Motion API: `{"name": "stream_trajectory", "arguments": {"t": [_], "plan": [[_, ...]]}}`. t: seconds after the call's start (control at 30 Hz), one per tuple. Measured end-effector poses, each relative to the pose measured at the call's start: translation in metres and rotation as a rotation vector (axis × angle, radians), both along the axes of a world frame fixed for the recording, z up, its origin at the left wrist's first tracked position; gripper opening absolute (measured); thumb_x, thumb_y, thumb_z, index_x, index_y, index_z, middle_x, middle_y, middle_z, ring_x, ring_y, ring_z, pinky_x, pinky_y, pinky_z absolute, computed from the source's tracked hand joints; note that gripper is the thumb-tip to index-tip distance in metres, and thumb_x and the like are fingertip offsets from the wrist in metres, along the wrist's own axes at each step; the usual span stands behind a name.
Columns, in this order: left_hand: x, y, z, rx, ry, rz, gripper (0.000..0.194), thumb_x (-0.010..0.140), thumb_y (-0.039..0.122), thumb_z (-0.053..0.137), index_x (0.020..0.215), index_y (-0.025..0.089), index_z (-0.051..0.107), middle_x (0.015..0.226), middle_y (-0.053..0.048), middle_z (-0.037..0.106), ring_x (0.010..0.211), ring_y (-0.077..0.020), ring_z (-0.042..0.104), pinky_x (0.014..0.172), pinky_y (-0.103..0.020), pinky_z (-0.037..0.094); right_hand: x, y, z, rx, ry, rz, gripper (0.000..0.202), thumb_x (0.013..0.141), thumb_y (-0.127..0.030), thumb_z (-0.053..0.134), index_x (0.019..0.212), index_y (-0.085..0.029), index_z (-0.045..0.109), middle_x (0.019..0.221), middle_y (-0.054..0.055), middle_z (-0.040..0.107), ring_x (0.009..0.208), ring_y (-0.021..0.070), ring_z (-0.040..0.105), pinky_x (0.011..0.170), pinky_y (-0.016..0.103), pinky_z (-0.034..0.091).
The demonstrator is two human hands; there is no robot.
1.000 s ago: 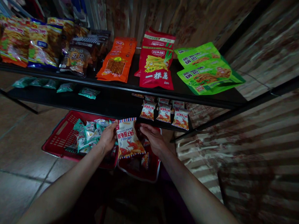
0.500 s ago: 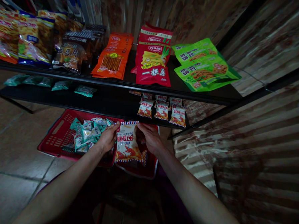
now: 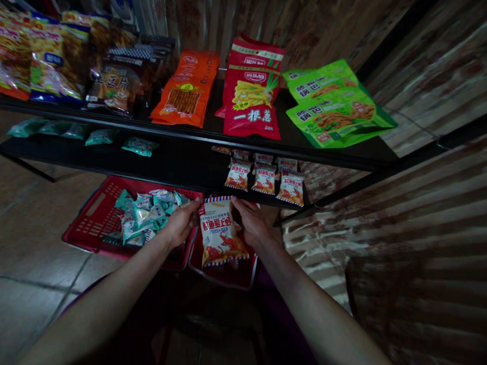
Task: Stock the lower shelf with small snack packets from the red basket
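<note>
Both hands pinch the top corners of a white-and-red crinkly snack packet [image 3: 221, 231], left hand [image 3: 181, 223] and right hand [image 3: 254, 222] closed on it above the red plastic basket [image 3: 226, 273]. Roughly seven matching small packets [image 3: 264, 179] already line the black lower shelf's [image 3: 179, 171] right front edge; more seemingly remain in the basket. Open shelf lies leftward toward the teal packets [image 3: 139, 146].

Shop: snack packs [image 3: 254, 98] on shelf [image 3: 189, 133]

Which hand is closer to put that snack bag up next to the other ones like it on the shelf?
Probably the right hand. It grips the snack bag at its top corner, just below the matching packets on the lower shelf. The left hand sits over by the red basket.
</note>
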State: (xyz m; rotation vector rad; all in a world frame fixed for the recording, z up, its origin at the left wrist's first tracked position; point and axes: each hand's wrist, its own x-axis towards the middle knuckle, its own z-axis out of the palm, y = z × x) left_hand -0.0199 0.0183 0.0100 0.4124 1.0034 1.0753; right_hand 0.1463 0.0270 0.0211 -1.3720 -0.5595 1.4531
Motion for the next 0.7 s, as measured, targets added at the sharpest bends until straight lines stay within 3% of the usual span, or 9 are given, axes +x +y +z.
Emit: {"name": "stream_trajectory", "arguments": {"t": [0.1,0.2,0.33,0.53,0.7], "plan": [[0.0,0.0,-0.002,0.038,0.075,0.017,0.034,0.064,0.038,0.075,0.056,0.015,0.052,0.046,0.005,0.047,0.04,-0.0043,0.038,0.04,-0.019,0.027,0.0,0.001,0.001,-0.066,0.046,0.02,0.032,0.053,-0.04,0.081,0.073,-0.02,0.067,0.071,0.0,0.072,0.062,0.0132,0.064,0.058,0.024,0.05],[-0.002,0.003,-0.005,0.021,0.125,0.07,0.033,0.063,0.04,0.074,0.058,0.015,0.052,0.047,0.005,0.048,0.039,-0.0042,0.036,0.039,-0.019,0.024,-0.001,0.0,-0.002,-0.096,0.022,0.117,0.031,0.058,-0.042,0.078,0.079,-0.021,0.067,0.075,0.0,0.072,0.065,0.0133,0.065,0.059,0.024,0.05],[-0.008,0.008,-0.007,-0.023,0.203,0.151,0.034,0.061,0.042,0.073,0.061,0.015,0.053,0.051,0.004,0.052,0.042,-0.0059,0.041,0.043,-0.02,0.032,-0.001,-0.002,-0.009,-0.134,-0.043,0.236,0.032,0.062,-0.044,0.075,0.084,-0.022,0.067,0.086,0.001,0.072,0.077,0.0161,0.066,0.064,0.026,0.051],[-0.012,0.01,0.006,-0.066,0.233,0.249,0.028,0.065,0.037,0.072,0.065,0.014,0.055,0.053,0.003,0.055,0.047,-0.0075,0.049,0.049,-0.02,0.04,0.002,-0.004,-0.006,-0.125,-0.131,0.375,0.033,0.066,-0.047,0.072,0.086,-0.022,0.068,0.09,0.002,0.071,0.083,0.0168,0.064,0.065,0.026,0.05],[-0.015,0.013,0.008,-0.114,0.216,0.35,0.021,0.073,0.031,0.067,0.067,0.014,0.057,0.059,0.0,0.06,0.053,-0.0103,0.057,0.053,-0.021,0.045,0.003,-0.006,0.0,-0.182,-0.091,0.337,0.023,0.069,-0.036,0.073,0.086,-0.023,0.066,0.091,0.001,0.069,0.074,0.0129,0.063,0.061,0.025,0.052]]}}
